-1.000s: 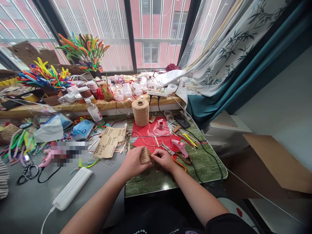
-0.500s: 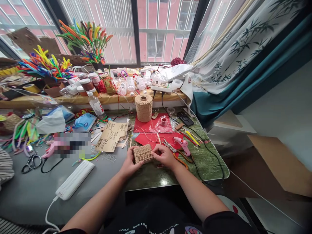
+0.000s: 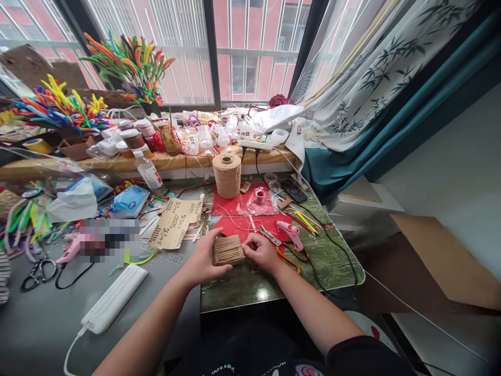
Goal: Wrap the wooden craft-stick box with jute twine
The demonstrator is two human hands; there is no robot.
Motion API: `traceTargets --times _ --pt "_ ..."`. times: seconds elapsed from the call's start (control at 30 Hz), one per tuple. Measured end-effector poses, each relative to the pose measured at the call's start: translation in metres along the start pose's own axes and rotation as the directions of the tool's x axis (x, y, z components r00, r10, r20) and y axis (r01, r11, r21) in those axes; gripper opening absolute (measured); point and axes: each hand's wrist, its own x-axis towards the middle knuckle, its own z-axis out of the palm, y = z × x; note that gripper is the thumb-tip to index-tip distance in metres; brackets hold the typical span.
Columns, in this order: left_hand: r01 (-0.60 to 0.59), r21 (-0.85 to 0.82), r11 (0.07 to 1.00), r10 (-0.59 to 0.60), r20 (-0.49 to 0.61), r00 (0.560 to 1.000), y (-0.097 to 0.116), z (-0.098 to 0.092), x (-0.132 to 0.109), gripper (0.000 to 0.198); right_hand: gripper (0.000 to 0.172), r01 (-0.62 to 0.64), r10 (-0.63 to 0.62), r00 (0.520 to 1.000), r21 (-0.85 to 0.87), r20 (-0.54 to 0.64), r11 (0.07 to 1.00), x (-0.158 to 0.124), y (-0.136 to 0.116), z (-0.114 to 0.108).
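A small block wrapped in rows of jute twine [image 3: 228, 250] sits in front of me, above the near part of the green board. My left hand [image 3: 201, 260] grips its left end, thumb along the lower edge and fingers at the upper edge. At the block's right end, my right hand [image 3: 261, 251] is closed in a pinch on the twine; its fingertips partly hide the strand. The large spool of jute twine [image 3: 227, 177] stands upright beyond the hands. A thin strand runs over the red sheet [image 3: 227, 223] near the block.
Right of my right hand lie orange-handled scissors [image 3: 291, 259], a pink glue gun [image 3: 290, 234], pencils [image 3: 307, 221] and a black phone [image 3: 294, 190]. To the left are sandpaper sheets [image 3: 172, 224], a white power strip [image 3: 113, 298] and other scissors [image 3: 39, 271]. Bottles and jars crowd the windowsill.
My left thumb and fingers have spread wider around the block, and its wrapped face has tilted slightly. My right hand keeps its pinch at the right end. The whole view has shifted a little.
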Motion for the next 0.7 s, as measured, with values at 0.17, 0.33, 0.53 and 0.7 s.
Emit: traceTargets --times 0.17,0.33,0.53,0.7 --pt "-0.107 0.440 0.892 0.071 0.099 0.993 0.032 0.012 0.027 0.094 0.024 -0.025 0.025 1.000 0.066 0.001 0.997 -0.001 0.001 0.004" --pt "-0.074 0.459 0.885 0.058 0.048 0.997 0.034 0.021 0.029 0.074 0.027 0.001 0.000 1.000 0.032 -0.022 0.999 -0.008 -0.007 0.002" --pt "-0.046 0.024 0.999 0.048 -0.088 0.995 0.019 0.020 0.008 0.080 0.021 0.125 -0.125 0.992 -0.040 -0.004 0.991 -0.004 -0.038 -0.011" --pt "0.005 -0.492 0.870 -0.093 -0.153 0.984 -0.003 0.044 -0.005 0.083 0.012 0.210 -0.204 0.978 -0.152 0.050 0.966 0.002 -0.053 -0.016"
